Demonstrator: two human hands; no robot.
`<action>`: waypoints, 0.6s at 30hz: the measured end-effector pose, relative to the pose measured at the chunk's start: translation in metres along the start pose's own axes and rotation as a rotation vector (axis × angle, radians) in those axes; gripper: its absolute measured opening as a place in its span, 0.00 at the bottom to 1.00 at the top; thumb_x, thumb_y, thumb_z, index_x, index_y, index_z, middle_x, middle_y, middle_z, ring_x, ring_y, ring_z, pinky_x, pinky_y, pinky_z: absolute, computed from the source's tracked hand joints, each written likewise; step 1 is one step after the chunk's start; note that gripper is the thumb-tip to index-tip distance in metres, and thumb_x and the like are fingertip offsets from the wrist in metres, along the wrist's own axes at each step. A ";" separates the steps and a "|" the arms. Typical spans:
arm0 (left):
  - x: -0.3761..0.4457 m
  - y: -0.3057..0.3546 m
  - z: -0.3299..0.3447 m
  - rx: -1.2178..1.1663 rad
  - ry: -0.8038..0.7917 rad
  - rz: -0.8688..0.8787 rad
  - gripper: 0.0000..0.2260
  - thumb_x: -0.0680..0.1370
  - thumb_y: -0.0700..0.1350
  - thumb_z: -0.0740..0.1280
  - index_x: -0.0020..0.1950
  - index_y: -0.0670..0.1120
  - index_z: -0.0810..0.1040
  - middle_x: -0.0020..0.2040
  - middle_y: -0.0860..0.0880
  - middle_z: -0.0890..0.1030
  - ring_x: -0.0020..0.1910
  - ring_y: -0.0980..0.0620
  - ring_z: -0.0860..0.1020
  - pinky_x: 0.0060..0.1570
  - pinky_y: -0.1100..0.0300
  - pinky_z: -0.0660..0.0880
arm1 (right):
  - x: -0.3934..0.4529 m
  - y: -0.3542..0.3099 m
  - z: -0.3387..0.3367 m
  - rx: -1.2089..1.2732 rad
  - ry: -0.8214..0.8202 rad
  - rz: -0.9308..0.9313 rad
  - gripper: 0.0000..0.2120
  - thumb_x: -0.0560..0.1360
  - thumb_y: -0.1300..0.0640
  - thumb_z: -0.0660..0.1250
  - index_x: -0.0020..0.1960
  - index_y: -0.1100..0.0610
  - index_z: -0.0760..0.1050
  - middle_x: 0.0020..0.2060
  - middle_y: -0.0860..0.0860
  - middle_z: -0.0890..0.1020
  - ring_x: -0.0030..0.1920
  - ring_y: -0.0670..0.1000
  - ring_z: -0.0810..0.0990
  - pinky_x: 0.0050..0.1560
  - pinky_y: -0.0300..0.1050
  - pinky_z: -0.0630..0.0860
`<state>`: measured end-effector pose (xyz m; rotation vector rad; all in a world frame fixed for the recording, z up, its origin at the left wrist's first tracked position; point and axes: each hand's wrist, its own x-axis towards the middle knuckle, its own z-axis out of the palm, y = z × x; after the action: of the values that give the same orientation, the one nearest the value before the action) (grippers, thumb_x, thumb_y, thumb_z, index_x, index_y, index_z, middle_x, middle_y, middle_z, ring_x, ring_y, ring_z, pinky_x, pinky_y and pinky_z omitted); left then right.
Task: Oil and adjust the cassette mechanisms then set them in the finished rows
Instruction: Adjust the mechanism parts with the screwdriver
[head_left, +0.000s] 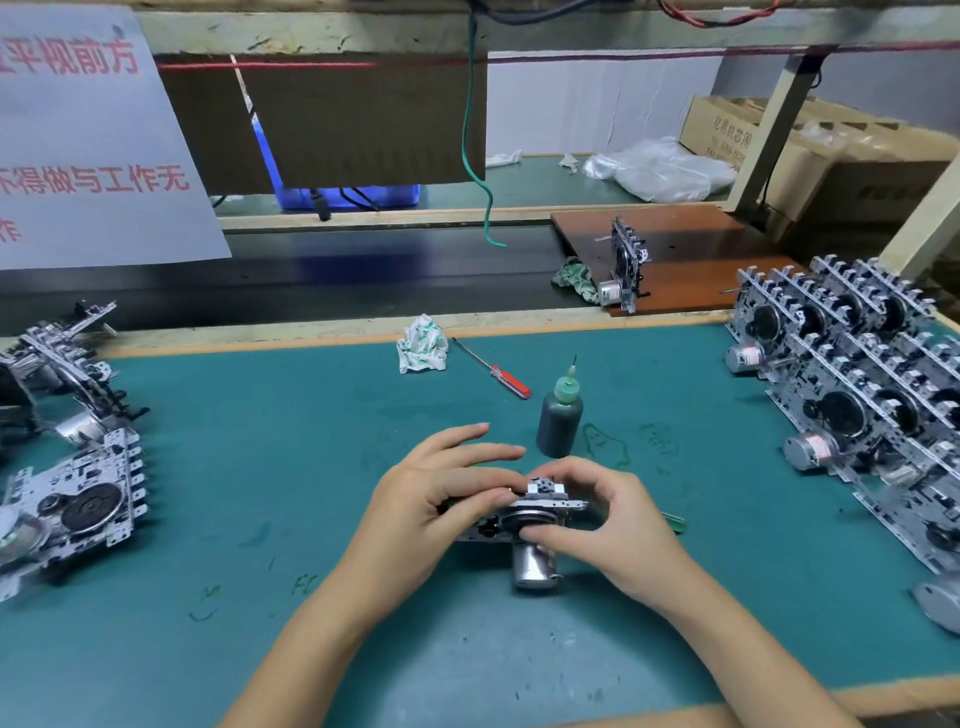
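both hands meet at lower centre of frame on one cassette mechanism, which stands on edge on the green mat w/ its silver motor can pointing toward the camera. left hand: thumb & lower fingers curl onto the mech's left end, index & middle stretched out straight above it, slightly spread. right hand: thumb & fingers curled round the right end, thumb tip on the black flywheel side, fingertips up by the small metal block on top; the hands cover most of the frame. a green stick-like bit pokes out behind the right hand, can't tell what it is. just beyond the hands, a dark oil bottle w/ green cap & needle tip stands upright, apart from them. further up: red-handled screwdriver lying flat, crumpled white/green rag beside it. right side of frame: finished rows of mechs standing on edge, packed close. left side: loose pile of mechs, some flat. upper right: brown board w/ one mech upright & another rag. green wire hangs upper centre. upper left, paper sign, red chinese chars, partly cut off: "平视前方", "不得做与工作无". cardboard box far upper right, print too small to read.
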<state>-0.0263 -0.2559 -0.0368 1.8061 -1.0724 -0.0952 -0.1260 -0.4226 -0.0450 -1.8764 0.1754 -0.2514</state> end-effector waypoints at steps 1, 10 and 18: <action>0.001 0.000 0.000 -0.004 0.000 0.000 0.08 0.75 0.48 0.66 0.48 0.56 0.85 0.56 0.66 0.80 0.67 0.63 0.68 0.62 0.71 0.64 | -0.002 0.000 -0.002 -0.127 0.026 -0.014 0.16 0.61 0.46 0.75 0.48 0.42 0.79 0.44 0.41 0.81 0.49 0.41 0.79 0.53 0.36 0.72; 0.002 0.000 0.001 -0.032 0.004 -0.004 0.09 0.75 0.47 0.66 0.48 0.59 0.83 0.54 0.65 0.81 0.65 0.61 0.70 0.62 0.68 0.66 | -0.024 0.010 -0.005 -0.836 0.259 -0.265 0.20 0.68 0.38 0.62 0.38 0.54 0.81 0.36 0.46 0.79 0.39 0.47 0.76 0.41 0.37 0.67; 0.004 0.000 -0.001 -0.035 -0.020 -0.017 0.09 0.75 0.48 0.66 0.49 0.62 0.81 0.53 0.66 0.80 0.64 0.63 0.70 0.62 0.69 0.66 | -0.022 0.008 -0.005 -0.757 0.231 -0.193 0.22 0.65 0.34 0.63 0.49 0.46 0.81 0.42 0.43 0.79 0.45 0.47 0.78 0.47 0.40 0.72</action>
<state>-0.0231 -0.2582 -0.0346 1.7870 -1.0633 -0.1419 -0.1486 -0.4241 -0.0527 -2.6178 0.2726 -0.5972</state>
